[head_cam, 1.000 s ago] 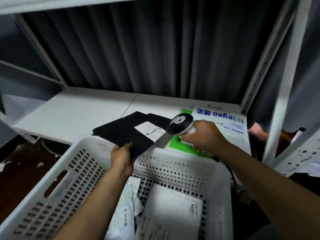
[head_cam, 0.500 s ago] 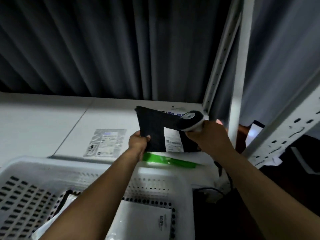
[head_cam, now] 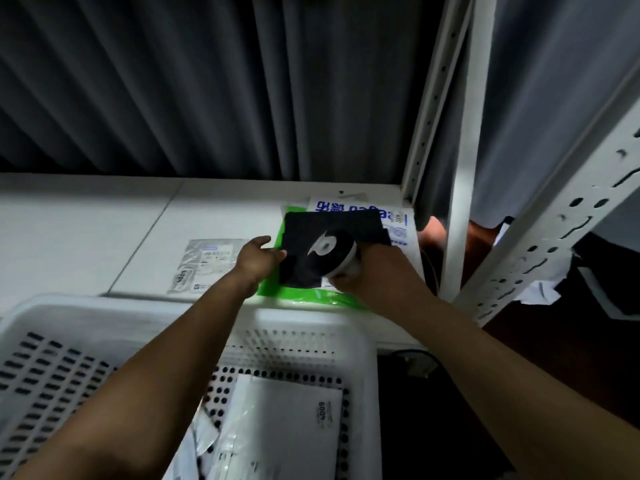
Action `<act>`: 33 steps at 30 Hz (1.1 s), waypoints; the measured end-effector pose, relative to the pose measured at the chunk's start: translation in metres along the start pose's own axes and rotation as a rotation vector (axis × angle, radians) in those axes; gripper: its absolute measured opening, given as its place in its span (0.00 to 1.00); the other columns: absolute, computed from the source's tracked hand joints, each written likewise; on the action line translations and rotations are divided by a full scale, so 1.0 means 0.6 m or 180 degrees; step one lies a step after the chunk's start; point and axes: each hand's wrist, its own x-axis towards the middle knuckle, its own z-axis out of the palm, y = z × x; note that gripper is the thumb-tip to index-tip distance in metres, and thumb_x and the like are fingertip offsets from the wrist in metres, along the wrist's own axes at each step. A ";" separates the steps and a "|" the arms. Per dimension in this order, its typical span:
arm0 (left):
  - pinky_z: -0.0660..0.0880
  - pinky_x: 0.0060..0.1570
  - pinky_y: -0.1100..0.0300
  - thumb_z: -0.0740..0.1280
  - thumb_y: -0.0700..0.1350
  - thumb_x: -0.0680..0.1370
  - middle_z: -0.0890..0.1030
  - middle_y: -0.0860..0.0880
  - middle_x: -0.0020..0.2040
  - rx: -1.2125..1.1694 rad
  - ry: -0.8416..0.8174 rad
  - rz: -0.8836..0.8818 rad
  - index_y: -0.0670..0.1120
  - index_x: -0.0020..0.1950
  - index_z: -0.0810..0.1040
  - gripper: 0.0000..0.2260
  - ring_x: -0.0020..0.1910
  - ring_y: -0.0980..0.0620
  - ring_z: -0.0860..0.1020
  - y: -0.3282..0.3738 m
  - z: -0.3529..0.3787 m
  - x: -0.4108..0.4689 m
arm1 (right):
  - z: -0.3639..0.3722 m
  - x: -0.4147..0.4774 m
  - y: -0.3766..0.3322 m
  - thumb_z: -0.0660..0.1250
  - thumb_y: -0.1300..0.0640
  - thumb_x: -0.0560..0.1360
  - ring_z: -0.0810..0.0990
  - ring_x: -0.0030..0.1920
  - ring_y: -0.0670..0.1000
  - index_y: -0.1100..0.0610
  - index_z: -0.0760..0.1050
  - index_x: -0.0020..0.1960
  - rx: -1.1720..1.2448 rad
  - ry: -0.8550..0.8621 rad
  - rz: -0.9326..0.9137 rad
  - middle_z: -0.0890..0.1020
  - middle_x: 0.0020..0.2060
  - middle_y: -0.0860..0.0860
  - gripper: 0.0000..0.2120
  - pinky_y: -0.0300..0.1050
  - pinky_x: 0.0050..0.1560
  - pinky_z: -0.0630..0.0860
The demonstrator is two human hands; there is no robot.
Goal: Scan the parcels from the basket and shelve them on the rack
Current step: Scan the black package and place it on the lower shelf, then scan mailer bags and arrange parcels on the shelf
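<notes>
- Black parcel [head_cam: 334,224] flat on green parcel [head_cam: 298,293] on rack shelf [head_cam: 86,230], behind basket [head_cam: 308,322].
- Left hand [head_cam: 258,259] fingers loose, thumb lifted, touching its left edge.
- Right hand [head_cam: 379,277] grips scanner [head_cam: 329,251] just above it.

A dark grey pleated curtain [head_cam: 207,81] fills the background. Reddish-brown floor [head_cam: 571,358] shows at lower right, with white paper [head_cam: 540,292] above it at the far right. A black cable [head_cam: 431,356] loops in shadow nearby.
</notes>
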 end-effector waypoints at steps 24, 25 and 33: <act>0.76 0.56 0.52 0.66 0.44 0.72 0.78 0.43 0.57 0.2671 -0.0602 -0.0875 0.46 0.68 0.71 0.24 0.56 0.43 0.77 -0.544 -0.145 -0.281 | 0.195 -0.118 -0.105 0.66 0.50 0.76 0.80 0.48 0.56 0.59 0.76 0.52 -0.0653 -0.1789 -0.0807 0.80 0.45 0.54 0.12 0.44 0.44 0.74; 0.76 0.56 0.53 0.66 0.45 0.72 0.79 0.43 0.58 0.2681 -0.0644 -0.0943 0.45 0.68 0.71 0.24 0.56 0.44 0.78 -0.553 -0.143 -0.281 | 0.201 -0.115 -0.104 0.65 0.50 0.76 0.80 0.47 0.55 0.58 0.76 0.52 -0.0682 -0.1800 -0.0816 0.79 0.44 0.53 0.12 0.43 0.44 0.73; 0.70 0.64 0.51 0.73 0.50 0.72 0.71 0.42 0.67 0.2518 -0.0465 -0.1185 0.46 0.75 0.62 0.35 0.65 0.42 0.71 -0.577 -0.131 -0.268 | 0.221 -0.085 -0.098 0.65 0.50 0.76 0.78 0.43 0.52 0.56 0.75 0.47 -0.0773 -0.1801 -0.0725 0.79 0.42 0.51 0.09 0.42 0.40 0.69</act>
